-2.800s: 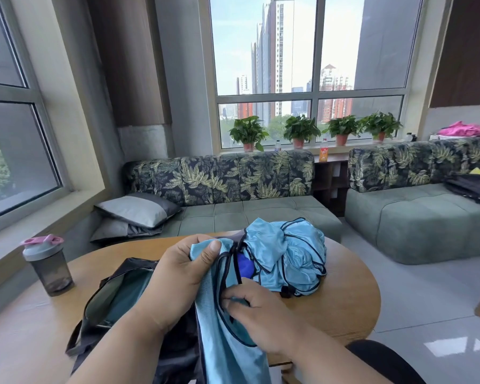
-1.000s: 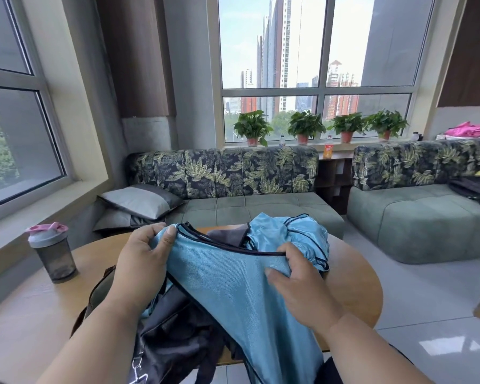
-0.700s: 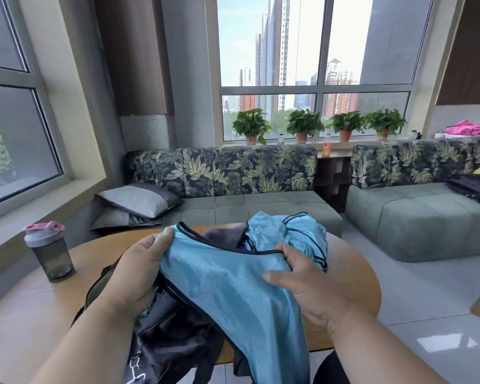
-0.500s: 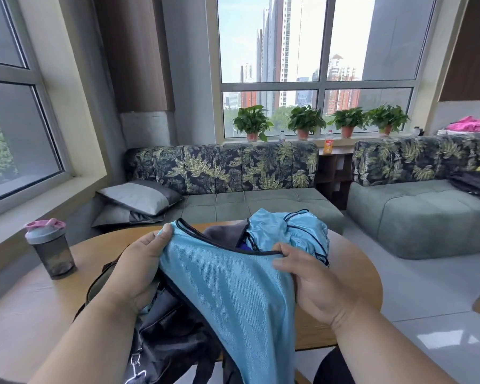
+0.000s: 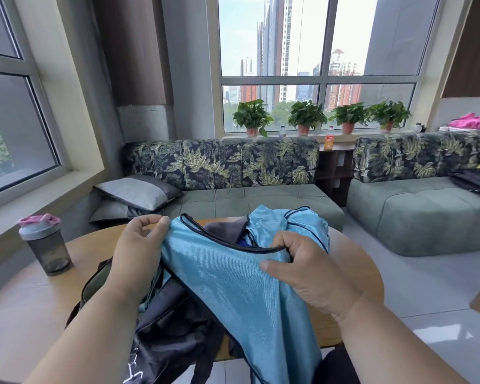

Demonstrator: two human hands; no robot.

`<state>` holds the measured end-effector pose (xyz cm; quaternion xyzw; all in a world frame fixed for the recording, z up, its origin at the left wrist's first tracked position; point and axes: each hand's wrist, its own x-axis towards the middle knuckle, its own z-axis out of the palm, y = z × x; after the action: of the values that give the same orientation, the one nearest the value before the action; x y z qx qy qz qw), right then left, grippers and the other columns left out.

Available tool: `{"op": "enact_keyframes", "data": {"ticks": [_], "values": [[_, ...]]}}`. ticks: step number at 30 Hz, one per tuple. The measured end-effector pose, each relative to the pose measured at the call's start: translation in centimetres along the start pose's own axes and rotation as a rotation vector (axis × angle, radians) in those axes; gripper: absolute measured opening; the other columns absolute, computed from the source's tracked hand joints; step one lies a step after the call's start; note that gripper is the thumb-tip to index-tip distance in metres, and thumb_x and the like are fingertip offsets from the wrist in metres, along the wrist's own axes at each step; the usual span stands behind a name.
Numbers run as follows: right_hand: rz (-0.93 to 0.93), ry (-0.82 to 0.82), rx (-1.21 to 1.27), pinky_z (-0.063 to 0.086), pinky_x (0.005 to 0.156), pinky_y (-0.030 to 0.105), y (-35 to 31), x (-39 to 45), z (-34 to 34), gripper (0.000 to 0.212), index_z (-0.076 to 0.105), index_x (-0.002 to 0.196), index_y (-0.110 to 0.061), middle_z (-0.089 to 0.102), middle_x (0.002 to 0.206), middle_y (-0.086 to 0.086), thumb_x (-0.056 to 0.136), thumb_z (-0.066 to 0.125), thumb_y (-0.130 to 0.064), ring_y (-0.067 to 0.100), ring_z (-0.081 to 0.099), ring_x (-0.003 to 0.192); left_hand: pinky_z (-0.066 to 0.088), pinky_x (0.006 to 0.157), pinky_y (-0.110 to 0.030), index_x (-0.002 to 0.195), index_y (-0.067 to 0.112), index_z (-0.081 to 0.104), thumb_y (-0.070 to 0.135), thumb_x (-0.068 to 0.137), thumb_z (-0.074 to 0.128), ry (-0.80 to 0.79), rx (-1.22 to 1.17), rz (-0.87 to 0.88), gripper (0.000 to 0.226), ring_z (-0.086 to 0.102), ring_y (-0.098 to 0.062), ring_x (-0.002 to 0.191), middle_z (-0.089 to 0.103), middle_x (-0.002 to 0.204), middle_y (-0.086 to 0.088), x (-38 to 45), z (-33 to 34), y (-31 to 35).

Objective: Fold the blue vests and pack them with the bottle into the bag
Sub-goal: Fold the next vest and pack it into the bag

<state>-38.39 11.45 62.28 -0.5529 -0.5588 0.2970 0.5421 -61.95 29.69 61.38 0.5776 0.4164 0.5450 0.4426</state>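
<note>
Raised since earlier: vest (image 5: 233, 286), black-trimmed edge now higher, over bag (image 5: 161, 322) on worktop (image 5: 34, 314). Left hand (image 5: 136, 253) pinches left corner; right hand (image 5: 305, 267) grips right edge. Bottle (image 5: 46, 245) far left.

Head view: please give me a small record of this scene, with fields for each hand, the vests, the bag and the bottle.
left hand: pinches the upper edge of the held vest
right hand: grips the same edge, further right
held vest: blue, dark trim, spread between the hands, hanging over the table edge
other vests: blue, crumpled heap behind, unfolded
bag: dark, under the held vest
bottle: upright on table, far left, outside bag
</note>
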Motion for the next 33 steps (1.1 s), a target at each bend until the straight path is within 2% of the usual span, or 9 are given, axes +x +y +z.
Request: {"op": "enact_keyframes", "data": {"ticks": [4,6,10,14,17,20,22,26,33], "values": [[0.062,-0.037,0.242,0.053,0.08,0.041,0.0,0.2,1.0,0.022,0.065,0.083,-0.014,0.067,0.088,0.012,0.079,0.087,-0.013,0.026,0.062,0.084,0.057,0.097,-0.05,0.123,0.007,0.068,0.051,0.093,0.073,-0.203,-0.58,-0.377,0.053,0.072,-0.033,0.11,0.074,0.12,-0.016,0.6,0.4,-0.6],[0.076,-0.051,0.408,0.06,0.078,0.035,-0.5,0.3,1.8,0.029,0.073,0.076,-0.023,0.075,0.092,0.009,0.083,0.079,0.004,0.026,0.072,0.086,0.052,0.108,-0.055,0.141,0.009,0.062,0.061,0.093,0.066,-0.304,-0.728,-0.438,0.071,0.066,-0.035,0.128,0.066,0.139,-0.02,0.0,1.0,-0.8],[0.113,-0.056,0.718,0.063,0.073,0.031,-1.5,1.1,2.7,0.037,0.082,0.068,-0.028,0.08,0.091,0.007,0.08,0.066,0.002,0.019,0.078,0.08,0.028,0.126,-0.056,0.149,0.005,0.056,0.078,0.091,0.053,-0.532,-0.952,-0.514,0.094,0.049,-0.041,0.144,0.052,0.154,-0.025,-3.1,2.8,-2.4],[0.179,0.014,0.798,0.064,0.069,0.035,-1.0,2.0,2.7,0.027,0.082,0.069,-0.025,0.076,0.09,0.013,0.077,0.073,0.0,0.024,0.075,0.075,0.018,0.13,-0.057,0.158,0.012,0.045,0.076,0.088,0.064,-0.745,-0.778,-0.577,0.097,0.039,-0.041,0.151,0.043,0.162,-0.021,-6.5,4.3,-5.5],[0.247,0.016,0.806,0.062,0.076,0.04,-0.6,2.2,2.6,0.019,0.08,0.09,-0.015,0.074,0.097,0.016,0.079,0.08,0.0,0.029,0.074,0.082,0.039,0.12,-0.052,0.152,0.011,0.054,0.064,0.084,0.077,-0.892,-0.676,-0.651,0.089,0.05,-0.039,0.144,0.05,0.157,-0.021,-8.4,4.9,-5.7],[0.295,-0.013,0.828,0.059,0.085,0.044,-0.1,2.2,2.5,0.045,0.067,0.123,-0.008,0.07,0.105,0.019,0.079,0.08,-0.009,0.032,0.07,0.091,0.057,0.097,-0.042,0.13,0.011,0.074,0.065,0.051,0.097,-0.913,-0.562,-0.71,0.099,0.07,-0.032,0.119,0.067,0.139,-0.019,-9.7,5.5,-5.9],[0.292,-0.038,0.838,0.06,0.082,0.043,-0.3,1.9,2.5,0.044,0.067,0.123,-0.008,0.071,0.103,0.018,0.081,0.078,-0.01,0.031,0.07,0.089,0.058,0.093,-0.04,0.124,0.011,0.078,0.065,0.04,0.101,-0.921,-0.542,-0.738,0.103,0.073,-0.029,0.114,0.07,0.134,-0.018,-10.4,5.8,-6.0],[0.269,-0.06,0.829,0.063,0.077,0.04,-0.3,1.7,1.8,0.02,0.077,0.108,-0.006,0.073,0.1,0.018,0.088,0.072,-0.004,0.029,0.073,0.084,0.056,0.099,-0.042,0.135,0.011,0.071,0.059,0.053,0.1,-0.932,-0.535,-0.737,0.099,0.068,-0.031,0.123,0.064,0.142,-0.019,-10.6,6.0,-5.3],[0.289,0.078,0.802,0.057,0.097,0.051,0.1,2.3,0.2,0.066,0.056,0.14,0.008,0.065,0.13,0.029,0.082,0.077,-0.014,0.042,0.066,0.113,0.039,0.121,-0.055,0.148,0.002,0.056,0.028,0.09,0.08,-0.916,-0.56,-0.627,0.068,0.046,-0.044,0.145,0.049,0.155,-0.028,-9.2,5.5,-4.1]]}}
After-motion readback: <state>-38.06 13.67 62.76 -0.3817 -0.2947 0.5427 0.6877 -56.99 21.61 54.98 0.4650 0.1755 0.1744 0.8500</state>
